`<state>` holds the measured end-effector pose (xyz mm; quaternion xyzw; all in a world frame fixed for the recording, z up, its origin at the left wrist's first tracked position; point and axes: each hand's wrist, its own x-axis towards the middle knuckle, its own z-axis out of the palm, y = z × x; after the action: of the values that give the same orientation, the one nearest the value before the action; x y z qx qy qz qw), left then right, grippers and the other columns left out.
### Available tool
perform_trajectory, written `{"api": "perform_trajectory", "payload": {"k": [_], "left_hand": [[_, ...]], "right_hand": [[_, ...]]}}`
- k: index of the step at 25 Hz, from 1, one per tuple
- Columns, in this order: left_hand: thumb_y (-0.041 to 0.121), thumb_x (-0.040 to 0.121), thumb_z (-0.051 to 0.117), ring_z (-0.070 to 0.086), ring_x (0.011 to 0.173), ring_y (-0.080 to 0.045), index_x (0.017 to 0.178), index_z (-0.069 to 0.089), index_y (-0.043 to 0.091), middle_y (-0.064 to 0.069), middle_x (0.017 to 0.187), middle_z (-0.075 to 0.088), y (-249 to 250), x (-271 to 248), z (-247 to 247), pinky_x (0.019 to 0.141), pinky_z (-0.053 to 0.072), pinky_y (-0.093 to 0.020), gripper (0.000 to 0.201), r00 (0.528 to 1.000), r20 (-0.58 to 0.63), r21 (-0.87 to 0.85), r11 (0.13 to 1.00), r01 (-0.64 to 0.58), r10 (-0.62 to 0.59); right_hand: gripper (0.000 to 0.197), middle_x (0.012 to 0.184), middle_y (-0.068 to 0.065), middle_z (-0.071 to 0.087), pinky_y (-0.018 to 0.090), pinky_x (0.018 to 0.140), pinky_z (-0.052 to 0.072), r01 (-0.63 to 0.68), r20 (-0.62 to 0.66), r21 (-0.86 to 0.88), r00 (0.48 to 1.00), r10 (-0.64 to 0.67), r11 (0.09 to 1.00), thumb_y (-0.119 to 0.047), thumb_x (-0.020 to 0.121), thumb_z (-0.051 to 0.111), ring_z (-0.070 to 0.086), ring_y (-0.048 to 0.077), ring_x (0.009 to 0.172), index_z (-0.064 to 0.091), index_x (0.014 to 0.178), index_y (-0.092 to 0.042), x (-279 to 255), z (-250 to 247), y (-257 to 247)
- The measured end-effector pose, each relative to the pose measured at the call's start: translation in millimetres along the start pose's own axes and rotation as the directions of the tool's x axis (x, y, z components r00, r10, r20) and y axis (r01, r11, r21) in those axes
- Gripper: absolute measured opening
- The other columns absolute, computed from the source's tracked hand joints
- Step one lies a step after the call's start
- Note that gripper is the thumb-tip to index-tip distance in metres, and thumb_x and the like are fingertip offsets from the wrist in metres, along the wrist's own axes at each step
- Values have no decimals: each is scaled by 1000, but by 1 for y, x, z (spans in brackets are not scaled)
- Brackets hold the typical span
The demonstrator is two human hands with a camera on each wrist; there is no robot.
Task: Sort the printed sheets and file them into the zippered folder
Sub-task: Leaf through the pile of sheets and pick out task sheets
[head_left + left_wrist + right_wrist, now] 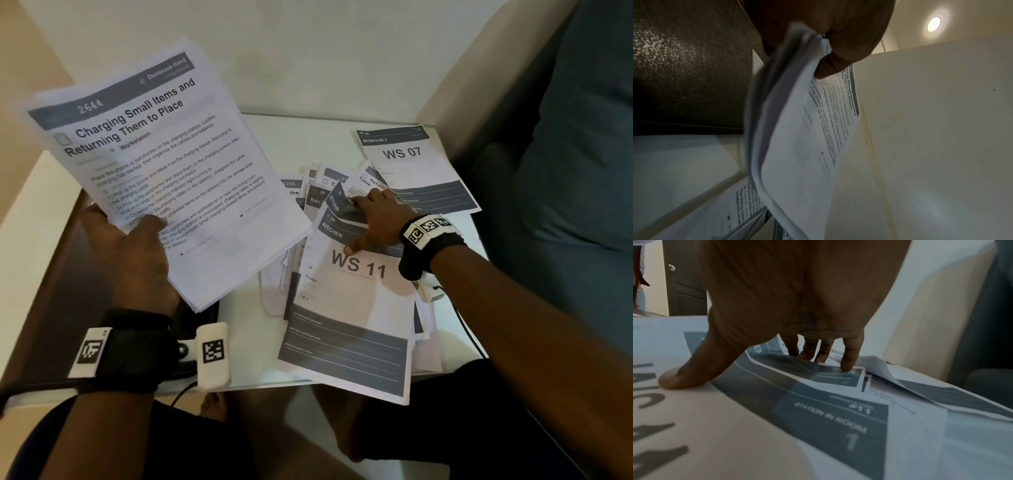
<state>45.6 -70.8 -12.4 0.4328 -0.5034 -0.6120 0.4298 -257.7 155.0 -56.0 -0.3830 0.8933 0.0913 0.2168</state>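
My left hand point(137, 246) grips a stack of printed sheets point(164, 164) by its lower edge and holds it up over the table's left side. The top sheet is headed "Charging Small Items and Returning Them to Place". The left wrist view shows the thumb point(830, 48) clamped on this stack point(797, 146). My right hand point(371, 221) lies spread on a loose pile of sheets point(308, 195). Its thumb presses the "KITCHEN WS 11" sheet point(356, 308) and its straight fingers point(849, 356) touch smaller sheets beyond. A dark leather-like folder point(68, 260) lies under my left hand.
A "BEDROOM 3 WS 07" sheet point(411, 161) lies apart at the back right of the white table point(250, 359). A teal sofa point(565, 171) borders the right side and a cream wall point(274, 51) stands behind. My knees are below the table's front edge.
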Motion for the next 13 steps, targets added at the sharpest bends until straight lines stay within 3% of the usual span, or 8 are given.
{"api": "perform_trajectory", "payload": {"k": [2,5,7,11,13], "left_hand": [[2,85,68,73,96,-9,131,45,11,7,113,66,1,-1,1,75,62,-27,53,1000,1,23,1000,5,-5],[-3,88,64,74,101,-13,139,44,8,-4,124,67,-2,-4,3,77,63,-28,56,998,61,-3,1000,10,-10],[-4,87,63,73,106,-18,142,42,8,-8,129,67,-7,-3,6,81,63,-32,60,995,97,-21,1000,20,-18],[-2,84,63,73,110,-19,141,43,16,-5,130,68,-9,-2,9,86,63,-39,63,992,117,-83,995,64,-54],[-2,83,63,72,111,-19,141,43,15,-6,130,67,-8,-2,7,86,63,-39,64,994,106,-88,995,46,-37]], "right_hand": [[124,150,5,40,61,107,41,-16,-26,-5,1000,16,1000,-86,53,74,34,30,141,31,151,-24,-3,0,0],[119,146,5,44,62,110,33,-33,-69,-52,997,30,998,-89,54,71,41,30,138,37,147,-23,-7,0,-4],[103,137,2,51,61,108,34,-19,-87,-57,996,14,998,-84,59,73,49,28,130,45,140,-25,-9,-2,-7],[43,114,4,68,42,92,50,75,-151,106,987,-59,991,-44,80,78,64,30,110,64,113,-20,-12,-13,-7],[39,110,4,70,33,83,49,100,-160,236,985,-63,967,-33,77,84,65,26,101,68,109,-16,-16,-23,-3]]}}
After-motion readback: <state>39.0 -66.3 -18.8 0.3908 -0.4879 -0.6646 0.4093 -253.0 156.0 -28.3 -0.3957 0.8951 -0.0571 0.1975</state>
